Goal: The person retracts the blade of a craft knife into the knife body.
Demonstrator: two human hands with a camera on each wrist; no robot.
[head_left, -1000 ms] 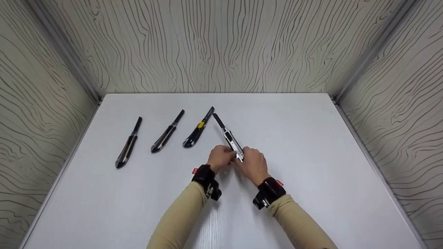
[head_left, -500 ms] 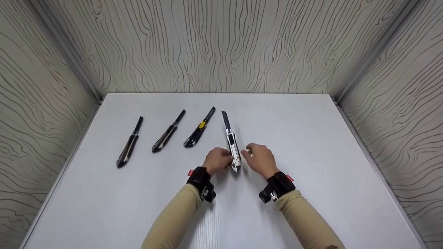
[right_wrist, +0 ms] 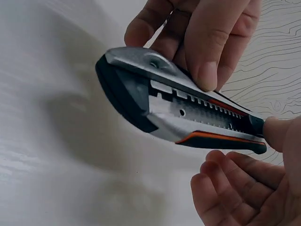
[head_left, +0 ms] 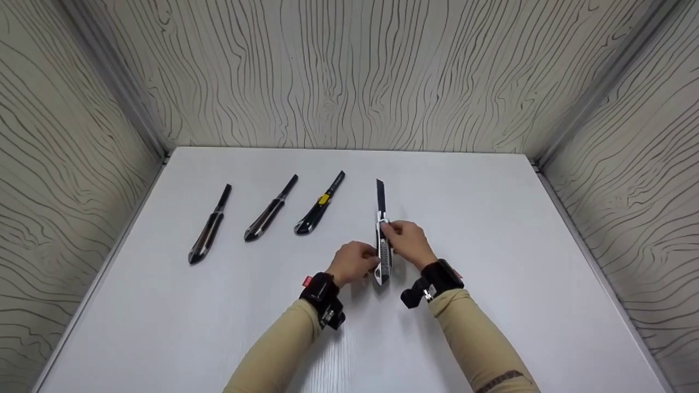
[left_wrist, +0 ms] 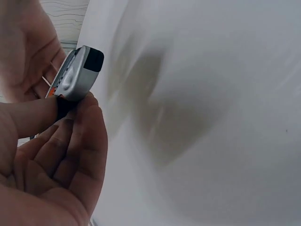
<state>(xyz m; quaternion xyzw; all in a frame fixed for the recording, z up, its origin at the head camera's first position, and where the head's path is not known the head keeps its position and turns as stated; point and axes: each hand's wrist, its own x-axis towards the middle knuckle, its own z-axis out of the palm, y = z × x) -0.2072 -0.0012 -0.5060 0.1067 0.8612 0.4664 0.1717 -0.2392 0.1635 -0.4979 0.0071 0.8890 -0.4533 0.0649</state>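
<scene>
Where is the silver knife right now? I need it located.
In the head view the silver knife is near the table's middle, held between the left hand and right hand, right of the yellow-marked knife.

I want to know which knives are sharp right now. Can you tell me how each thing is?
Silver utility knife with orange trim: black blade out, held by both hands.
Left hand: grips the knife's rear end.
Right hand: pinches the knife's body near its front.
Three dark utility knives: blades out, lying untouched on the white table.

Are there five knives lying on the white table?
No, only three knives lie on the table; a fourth knife is held in both hands.
</scene>
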